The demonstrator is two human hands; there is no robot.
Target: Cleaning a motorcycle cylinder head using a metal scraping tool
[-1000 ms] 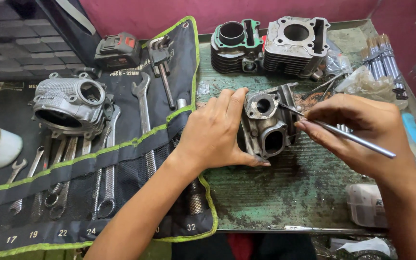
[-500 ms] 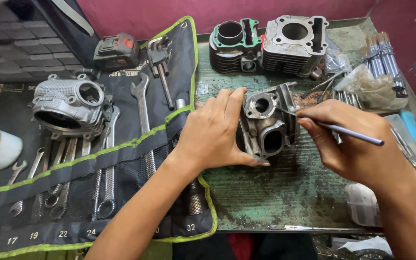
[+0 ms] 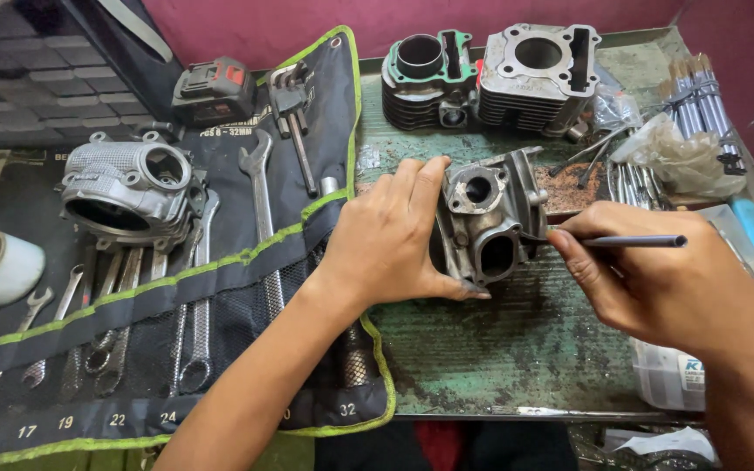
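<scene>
On the worn green bench (image 3: 517,366), left hand (image 3: 394,240) clasps a cylinder head (image 3: 486,222), right hand (image 3: 656,279) pinching a thin rod (image 3: 634,241).

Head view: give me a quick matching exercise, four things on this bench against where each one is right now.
Things:
1. cylinder head
2. thin metal rod
3. two cylinder blocks
4. spanner roll

Places:
A. far edge of the green bench
B. gripped by the left hand
C. spread out left of the bench
D. pinched in the right hand

Pairs: 1-B, 2-D, 3-A, 4-C
</scene>
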